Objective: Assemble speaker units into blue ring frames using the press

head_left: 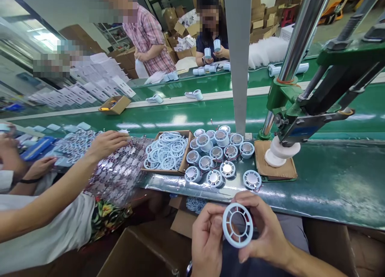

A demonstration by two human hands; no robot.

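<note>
Low in the middle of the view, my left hand (pixel 207 239) and my right hand (pixel 264 233) both pinch one pale blue plastic ring with spokes (pixel 237 225) and hold it up facing me. Just beyond them, on the green bench (pixel 331 180), stand several round blue housings with metal discs on top (pixel 218 158). A shallow cardboard box of more pale blue rings (pixel 166 151) lies to their left.
A green hand press (pixel 300 108) with a white round pad (pixel 281 151) stands at right on a cardboard sheet. A co-worker's arm (pixel 75 176) reaches from the left over a pile of small shiny parts (pixel 120 168). Two people work beyond the green conveyor (pixel 180 116). Open cartons sit under the bench.
</note>
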